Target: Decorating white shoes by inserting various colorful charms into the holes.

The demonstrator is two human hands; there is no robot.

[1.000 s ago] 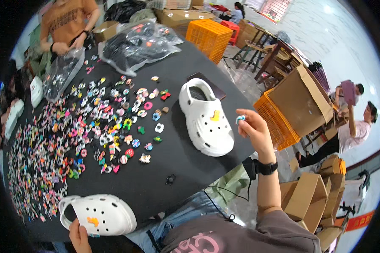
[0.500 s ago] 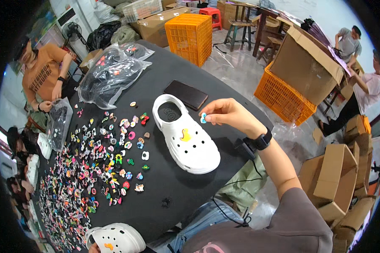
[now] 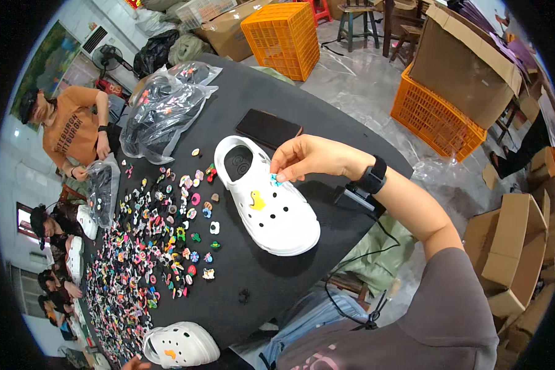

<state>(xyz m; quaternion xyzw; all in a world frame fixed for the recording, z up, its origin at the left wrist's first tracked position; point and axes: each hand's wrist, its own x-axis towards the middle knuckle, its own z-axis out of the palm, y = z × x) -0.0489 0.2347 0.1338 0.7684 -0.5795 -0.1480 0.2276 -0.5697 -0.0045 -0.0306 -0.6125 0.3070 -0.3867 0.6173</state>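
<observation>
In front of me a white clog (image 3: 282, 223) lies sole down, with holes across its upper and a yellow duck charm (image 3: 257, 200) fixed there. My right hand (image 3: 308, 158) pinches a small blue-and-white shoe charm (image 3: 275, 179) between thumb and fingertips. It is over the clog's upper, close to the foot opening; whether the charm touches the shoe is unclear. My left hand is out of view. Left of the clog, many colourful shoe charms (image 3: 160, 234) lie spread in a loose heap on the black table (image 3: 240, 280).
A dark phone (image 3: 269, 127) lies behind the clog. Plastic bags (image 3: 166, 117) are farther back. At the lower edge, another white clog (image 3: 188, 345) has someone's fingers (image 3: 135, 364) beside it. Orange crates (image 3: 280, 40) and cardboard boxes (image 3: 505, 246) stand beyond the table. A person in orange (image 3: 77, 126) works opposite.
My right hand has moved left with the blue charm, from beside the clog to over its upper. The view has turned slightly. Near the lower edge, the other clog shows more of itself.
</observation>
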